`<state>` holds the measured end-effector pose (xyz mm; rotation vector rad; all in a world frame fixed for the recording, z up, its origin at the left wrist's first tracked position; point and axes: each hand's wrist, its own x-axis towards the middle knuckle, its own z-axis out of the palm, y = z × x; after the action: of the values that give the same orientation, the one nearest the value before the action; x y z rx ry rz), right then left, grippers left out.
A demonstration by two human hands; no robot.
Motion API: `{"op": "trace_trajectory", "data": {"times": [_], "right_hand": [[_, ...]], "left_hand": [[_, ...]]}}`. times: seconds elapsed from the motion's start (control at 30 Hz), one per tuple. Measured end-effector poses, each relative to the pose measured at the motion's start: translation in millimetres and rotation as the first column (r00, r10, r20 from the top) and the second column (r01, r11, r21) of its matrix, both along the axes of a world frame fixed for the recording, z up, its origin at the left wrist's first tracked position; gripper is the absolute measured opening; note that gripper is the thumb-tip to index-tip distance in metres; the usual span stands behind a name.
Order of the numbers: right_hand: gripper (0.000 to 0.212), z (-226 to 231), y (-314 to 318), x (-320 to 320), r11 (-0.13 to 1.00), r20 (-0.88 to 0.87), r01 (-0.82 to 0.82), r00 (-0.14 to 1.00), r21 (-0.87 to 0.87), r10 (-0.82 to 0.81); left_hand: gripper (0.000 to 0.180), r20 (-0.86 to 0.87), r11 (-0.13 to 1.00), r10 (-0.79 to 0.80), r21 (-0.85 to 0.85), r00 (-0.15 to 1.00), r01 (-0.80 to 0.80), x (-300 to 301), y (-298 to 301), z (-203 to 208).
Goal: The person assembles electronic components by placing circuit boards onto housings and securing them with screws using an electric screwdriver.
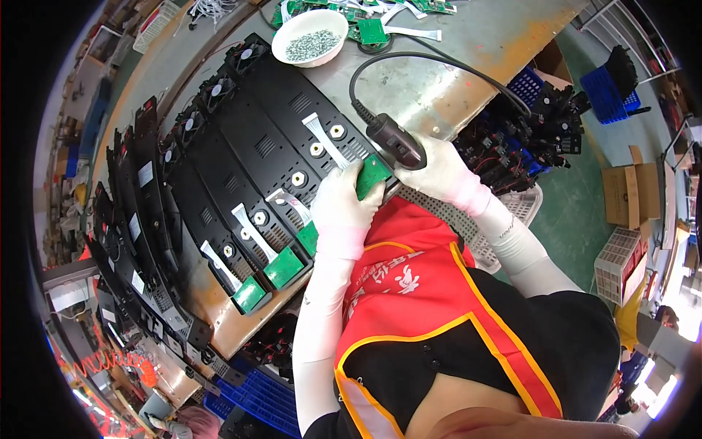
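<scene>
My left hand (338, 203), in a white glove, pinches a green circuit board (374, 174) at the near end of a black metal panel (292, 99). A white ribbon cable (325, 139) runs from this board over the panel. My right hand (444, 174), also gloved, is closed round a dark corded power screwdriver (395, 140) just right of the board; its bit is hidden. Side by side on the metal table lie several such panels, with more green boards (284, 268) and white cables at their near ends.
A white bowl of small screws (313, 45) stands at the back beside a pile of green boards (373, 31). The black tool cord (439, 55) loops across the table. Dark assemblies (146, 212) are stacked at left. A cardboard box (621, 196) and crates (618, 260) stand on the floor at right.
</scene>
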<state>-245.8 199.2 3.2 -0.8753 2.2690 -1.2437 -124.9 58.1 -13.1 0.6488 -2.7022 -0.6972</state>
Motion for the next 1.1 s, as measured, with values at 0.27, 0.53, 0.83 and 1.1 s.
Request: {"op": "trace_trajectory", "data": {"times": [0.27,0.53,0.83,1.1], "right_hand": [[0.047,-1.3,0.1,-2.6,0.999,-0.006,-0.026,1.000,0.035,0.026],[0.047,-7.7,15.1,-16.4,1.000,0.189,0.013,0.982,-0.028,-0.008],[0.046,52.7,31.1,10.9,0.503,0.510,0.366,0.841,-0.783,0.183],[0.048,55.1,18.9,32.2,0.438,0.411,0.279,0.879,-0.855,0.242]], "left_hand": [[0.045,0.092,0.993,-0.047,0.112,0.995,0.036,1.8,-1.4,4.9],[0.027,-0.126,0.843,0.089,0.538,0.988,-0.007,38.9,13.3,29.5],[0.014,0.059,-0.423,0.026,0.905,0.998,-0.043,77.7,32.9,-14.9],[0.031,-0.098,-0.284,0.194,0.947,0.976,0.152,69.5,40.6,-24.8]]}}
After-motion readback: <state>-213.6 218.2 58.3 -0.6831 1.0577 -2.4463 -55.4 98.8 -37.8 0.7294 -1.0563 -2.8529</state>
